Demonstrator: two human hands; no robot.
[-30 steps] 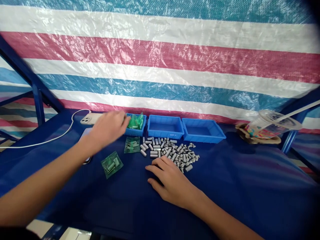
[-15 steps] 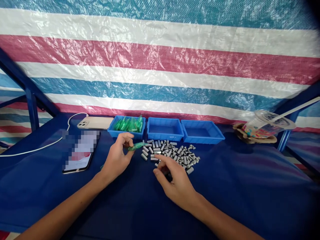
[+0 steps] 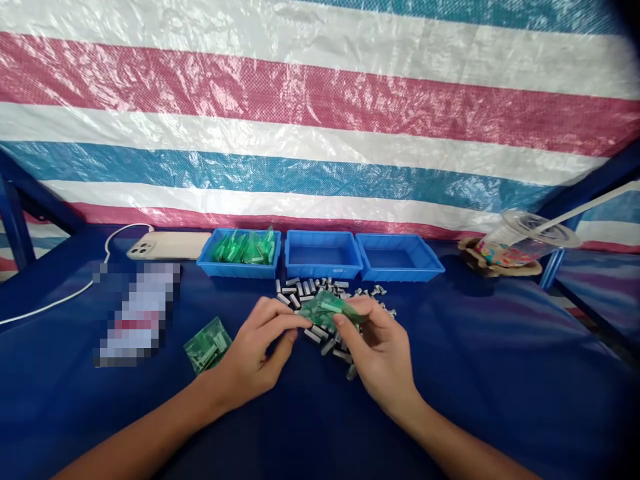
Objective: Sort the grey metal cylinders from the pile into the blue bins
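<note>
Over the metal pieces, my right hand (image 3: 385, 347) pinches a small green plastic bag (image 3: 325, 308) between thumb and fingers. Part of it is blurred, and a pale strip shows in it. My left hand (image 3: 267, 343) has its fingertips closed at the bag's left edge. Below both hands lies a loose pile of silvery metal pieces (image 3: 313, 335), short hexagonal posts and small screws, partly hidden by the hands and the bag. Another green bag (image 3: 210, 343) with metal pieces inside lies flat on the table beside my left wrist.
Along the back stand three blue trays; the left tray (image 3: 240, 269) holds several green bags. A pale phone (image 3: 173, 245) on a white cable and a pixelated phone (image 3: 140, 313) lie at left. At right, a plastic cup (image 3: 520, 240) with a straw sits on cardboard.
The green bag has moved right from my left hand into my right hand's pinch. My hands have come together over the pile. The bag on the table is now largely uncovered. The view has shifted.
</note>
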